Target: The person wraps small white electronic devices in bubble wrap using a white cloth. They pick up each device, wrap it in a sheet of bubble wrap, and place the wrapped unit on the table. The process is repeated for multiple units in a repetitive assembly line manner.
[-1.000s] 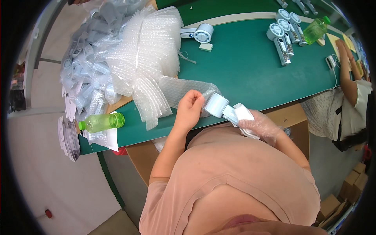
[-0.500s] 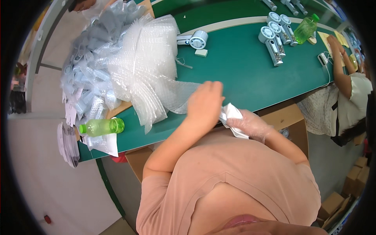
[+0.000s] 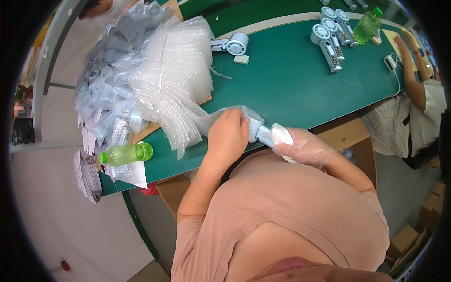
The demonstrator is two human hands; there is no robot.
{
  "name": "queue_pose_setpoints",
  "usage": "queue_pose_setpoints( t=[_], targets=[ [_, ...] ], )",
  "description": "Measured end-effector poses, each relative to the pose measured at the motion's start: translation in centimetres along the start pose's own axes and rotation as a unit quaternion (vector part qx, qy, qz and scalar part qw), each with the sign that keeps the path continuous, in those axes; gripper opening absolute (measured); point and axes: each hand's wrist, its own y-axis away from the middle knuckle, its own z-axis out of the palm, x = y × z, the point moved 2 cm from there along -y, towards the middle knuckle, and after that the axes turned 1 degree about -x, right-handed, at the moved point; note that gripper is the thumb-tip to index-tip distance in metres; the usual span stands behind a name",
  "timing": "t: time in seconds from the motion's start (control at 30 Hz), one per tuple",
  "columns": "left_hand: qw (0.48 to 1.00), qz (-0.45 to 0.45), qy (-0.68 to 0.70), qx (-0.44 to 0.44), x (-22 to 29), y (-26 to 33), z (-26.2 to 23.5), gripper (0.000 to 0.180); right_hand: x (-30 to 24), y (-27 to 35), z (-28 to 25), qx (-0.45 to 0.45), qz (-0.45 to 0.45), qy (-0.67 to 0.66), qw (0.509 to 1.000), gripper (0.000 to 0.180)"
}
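Observation:
My left hand (image 3: 229, 134) is closed on the mouth of a clear bubble-wrap bag (image 3: 249, 113) at the table's front edge. A light-blue handheld fan (image 3: 265, 135) has its head end in the bag, while the handle sticks out to the right. Gripping that handle is my right hand (image 3: 306, 146), in a thin clear plastic glove. A white cloth or tissue (image 3: 282, 135) is bunched in the same hand, against the handle. My left fingertips are partly hidden behind the knuckles. Just beyond my left hand is a thick bundle of flat bubble-wrap bags (image 3: 178, 70).
Many wrapped fans (image 3: 103, 84) are heaped at the left. A green-capped bottle (image 3: 127, 154) lies near the left front. One fan (image 3: 236, 43) and several others (image 3: 329, 35) rest farther back. Cardboard boxes (image 3: 350, 136) are below the edge; a co-worker (image 3: 404, 113) sits at right.
The bag has come away from the bundle and now covers the fan's head. My left hand has moved slightly left and down; more of the fan shows between my hands.

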Motion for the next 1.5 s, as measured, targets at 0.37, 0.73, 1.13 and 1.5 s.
queue_pose_setpoints(
  t=[0.37,0.73,1.13,1.5],
  targets=[
    [0.991,0.027,-0.100,-0.086,-0.3,-2.5,-2.1,0.021,-4.3,2.3,-0.2,0.027,-0.033,0.187,0.981,0.054],
    [0.948,0.127,-0.207,-0.204,0.0,-4.3,-1.7,0.010,-5.5,2.4,-0.6,0.030,-0.040,0.292,0.955,0.056],
    [0.978,0.116,-0.134,-0.115,0.5,-7.3,1.1,0.013,-6.1,2.4,-1.4,0.101,-0.031,0.332,0.937,0.053],
    [0.958,0.189,-0.211,-0.048,3.3,-10.1,2.0,0.015,-3.0,0.4,-2.6,0.170,-0.067,0.259,0.948,0.049]
  ],
)
